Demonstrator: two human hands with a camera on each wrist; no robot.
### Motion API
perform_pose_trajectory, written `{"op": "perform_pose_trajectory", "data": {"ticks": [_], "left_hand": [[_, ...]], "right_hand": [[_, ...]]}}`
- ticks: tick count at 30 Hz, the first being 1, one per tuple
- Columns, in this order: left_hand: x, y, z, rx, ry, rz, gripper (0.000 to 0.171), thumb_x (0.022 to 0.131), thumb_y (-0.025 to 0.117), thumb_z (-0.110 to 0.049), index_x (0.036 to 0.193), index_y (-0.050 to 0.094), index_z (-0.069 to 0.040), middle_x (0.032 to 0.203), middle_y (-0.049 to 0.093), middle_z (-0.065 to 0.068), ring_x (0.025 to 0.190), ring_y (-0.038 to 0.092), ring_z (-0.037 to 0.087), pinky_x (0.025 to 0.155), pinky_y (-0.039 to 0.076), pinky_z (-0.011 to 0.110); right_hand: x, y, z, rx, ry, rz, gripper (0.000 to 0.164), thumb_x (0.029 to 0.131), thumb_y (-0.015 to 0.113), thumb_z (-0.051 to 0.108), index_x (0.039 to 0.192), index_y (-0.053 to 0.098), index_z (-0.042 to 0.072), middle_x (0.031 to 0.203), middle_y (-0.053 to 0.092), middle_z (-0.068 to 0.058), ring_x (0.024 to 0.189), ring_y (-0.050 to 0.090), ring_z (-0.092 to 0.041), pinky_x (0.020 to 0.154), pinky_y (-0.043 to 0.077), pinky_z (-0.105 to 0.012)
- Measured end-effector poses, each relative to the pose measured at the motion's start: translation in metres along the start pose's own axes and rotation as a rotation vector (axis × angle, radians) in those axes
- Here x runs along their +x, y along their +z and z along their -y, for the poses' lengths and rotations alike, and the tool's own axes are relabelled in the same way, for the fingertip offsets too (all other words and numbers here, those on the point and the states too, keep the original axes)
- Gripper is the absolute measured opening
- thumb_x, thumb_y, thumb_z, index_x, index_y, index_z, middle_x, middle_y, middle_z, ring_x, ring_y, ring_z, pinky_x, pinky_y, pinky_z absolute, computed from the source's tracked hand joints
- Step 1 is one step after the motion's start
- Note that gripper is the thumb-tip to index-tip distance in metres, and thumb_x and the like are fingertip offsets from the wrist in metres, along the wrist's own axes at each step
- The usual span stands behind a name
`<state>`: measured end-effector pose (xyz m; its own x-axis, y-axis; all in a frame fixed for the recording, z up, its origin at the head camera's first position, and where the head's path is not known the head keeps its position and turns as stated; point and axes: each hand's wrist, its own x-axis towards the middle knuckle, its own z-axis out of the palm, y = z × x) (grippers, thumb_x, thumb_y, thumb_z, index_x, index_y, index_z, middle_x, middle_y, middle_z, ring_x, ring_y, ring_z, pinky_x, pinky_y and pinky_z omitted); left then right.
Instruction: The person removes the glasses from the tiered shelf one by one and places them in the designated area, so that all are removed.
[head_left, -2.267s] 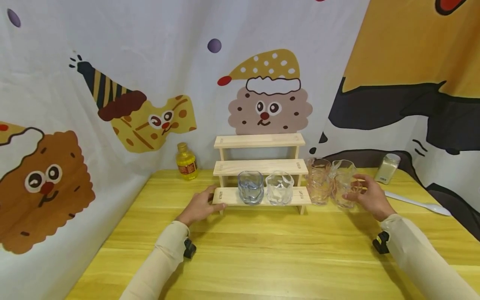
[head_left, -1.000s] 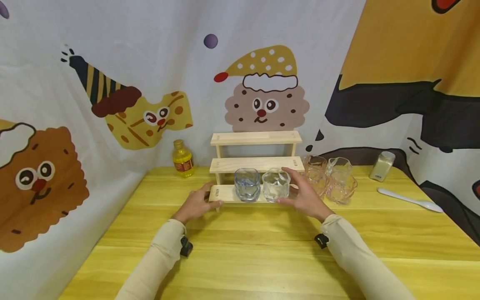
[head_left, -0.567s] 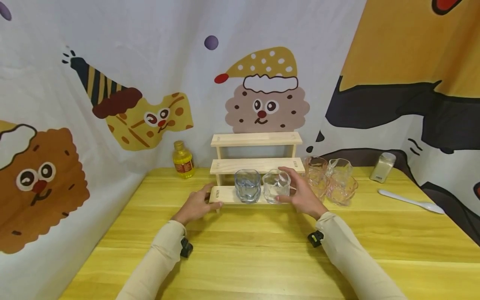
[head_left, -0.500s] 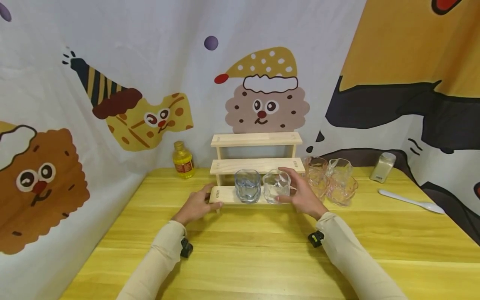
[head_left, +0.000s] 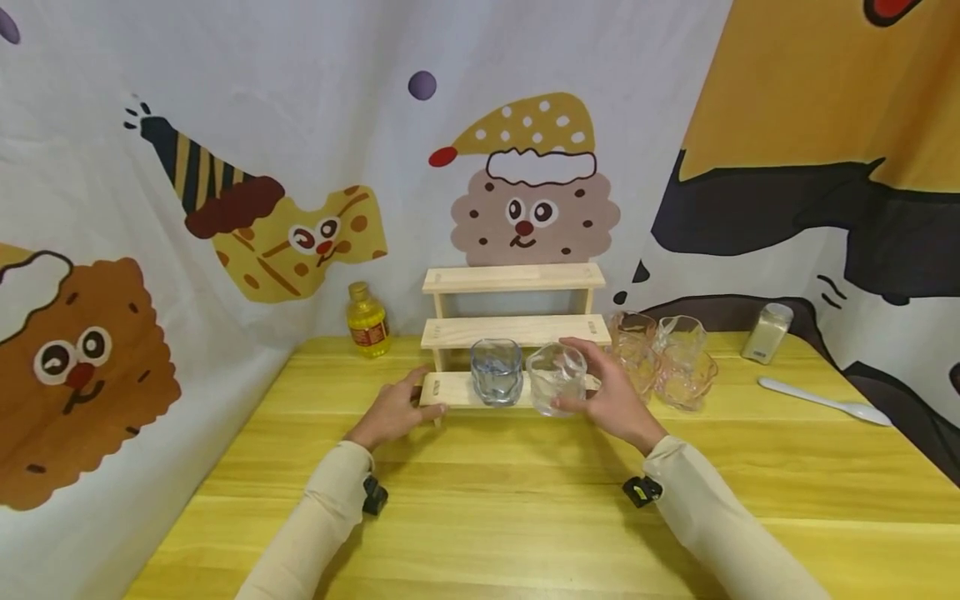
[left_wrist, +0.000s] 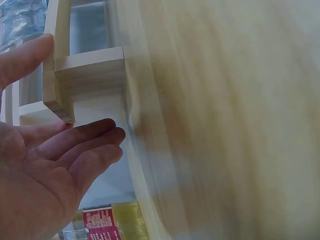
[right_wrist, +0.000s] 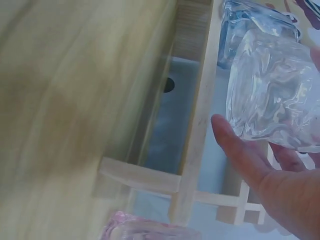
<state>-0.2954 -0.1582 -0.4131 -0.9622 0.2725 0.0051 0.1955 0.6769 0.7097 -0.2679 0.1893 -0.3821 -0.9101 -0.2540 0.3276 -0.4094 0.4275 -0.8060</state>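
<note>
A three-step wooden display stand point(head_left: 517, 332) stands on the table. On its lowest step sits a bluish glass point(head_left: 497, 373). Beside it, my right hand point(head_left: 611, 400) grips a clear wavy glass point(head_left: 553, 375), thumb in front and fingers round the far side. In the right wrist view the clear glass point(right_wrist: 272, 90) is tilted, with a gap between its base and the step's board point(right_wrist: 197, 125). At the stand's left end, my left hand point(head_left: 393, 410) pinches the lowest step. The left wrist view shows its thumb point(left_wrist: 27, 57) on the board's front, other fingers extended behind.
Right of the stand are several pinkish and clear glasses point(head_left: 684, 379) close together. Further right stand a shaker jar point(head_left: 768, 335) and a white spoon point(head_left: 821, 402) lying flat. A yellow oil bottle point(head_left: 367, 323) stands back left. A printed curtain point(head_left: 300, 100) hangs behind the table.
My right hand has left the pinkish glasses for the clear glass, which has since come slightly right and toward me, off its place on the step. My left hand stays at the stand's end.
</note>
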Motion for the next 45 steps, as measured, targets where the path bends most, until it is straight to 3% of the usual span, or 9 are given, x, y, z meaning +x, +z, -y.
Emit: {"op": "perform_pose_trajectory", "data": {"ticks": [6,13,20,25,32,41,45], "left_hand": [[-0.003,0.002,-0.001,0.007,-0.003,0.010,0.086,0.093,0.071,-0.040,0.158,0.029,-0.004,0.141,0.057,0.028,0.131,0.058,0.039,0.107,0.050,0.053],[-0.002,0.000,0.000,-0.012,-0.026,0.007,0.086,0.092,0.072,-0.041,0.158,0.029,-0.008,0.143,0.057,0.027,0.133,0.057,0.037,0.109,0.048,0.052],[0.001,-0.004,-0.001,0.001,-0.023,0.009,0.087,0.091,0.072,-0.043,0.159,0.028,-0.009,0.142,0.057,0.027,0.132,0.058,0.037,0.109,0.048,0.053],[0.000,-0.004,0.000,0.021,-0.013,-0.005,0.086,0.091,0.072,-0.041,0.157,0.030,-0.006,0.138,0.059,0.028,0.129,0.060,0.039,0.108,0.049,0.053],[0.000,-0.002,0.002,0.005,-0.013,0.005,0.086,0.092,0.071,-0.042,0.158,0.029,-0.007,0.139,0.060,0.027,0.129,0.060,0.038,0.107,0.049,0.053],[-0.001,0.000,0.000,0.007,-0.008,-0.001,0.085,0.092,0.071,-0.042,0.158,0.030,-0.007,0.137,0.061,0.028,0.126,0.062,0.038,0.105,0.051,0.053],[-0.001,-0.001,0.000,0.011,-0.005,-0.001,0.084,0.092,0.072,-0.040,0.157,0.031,-0.007,0.134,0.063,0.028,0.123,0.064,0.037,0.103,0.052,0.052]], "right_hand": [[-0.015,-0.010,-0.007,0.057,0.075,0.018,0.084,0.078,0.085,0.013,0.151,0.044,0.023,0.158,0.038,-0.016,0.136,0.047,-0.050,0.094,0.056,-0.056],[-0.031,-0.030,-0.006,0.039,0.084,0.000,0.086,0.079,0.085,0.015,0.153,0.040,0.019,0.158,0.037,-0.021,0.138,0.044,-0.052,0.098,0.053,-0.060],[-0.047,-0.052,-0.008,0.007,0.067,-0.052,0.084,0.080,0.085,0.012,0.152,0.042,0.018,0.155,0.040,-0.019,0.132,0.051,-0.048,0.086,0.061,-0.036],[-0.060,-0.064,-0.015,-0.030,0.090,-0.074,0.085,0.081,0.084,0.015,0.153,0.039,0.012,0.152,0.040,-0.024,0.130,0.050,-0.052,0.086,0.062,-0.036],[-0.073,-0.075,-0.025,-0.068,0.105,-0.090,0.087,0.082,0.084,0.015,0.155,0.037,0.014,0.153,0.040,-0.025,0.124,0.055,-0.052,0.080,0.060,-0.027],[-0.073,-0.079,-0.041,-0.098,0.148,-0.064,0.087,0.081,0.084,0.014,0.153,0.037,0.007,0.148,0.042,-0.029,0.121,0.057,-0.055,0.081,0.060,-0.028],[-0.070,-0.080,-0.046,-0.106,0.144,-0.038,0.086,0.080,0.084,0.011,0.152,0.037,0.003,0.148,0.042,-0.030,0.121,0.056,-0.053,0.090,0.059,-0.044]]}}
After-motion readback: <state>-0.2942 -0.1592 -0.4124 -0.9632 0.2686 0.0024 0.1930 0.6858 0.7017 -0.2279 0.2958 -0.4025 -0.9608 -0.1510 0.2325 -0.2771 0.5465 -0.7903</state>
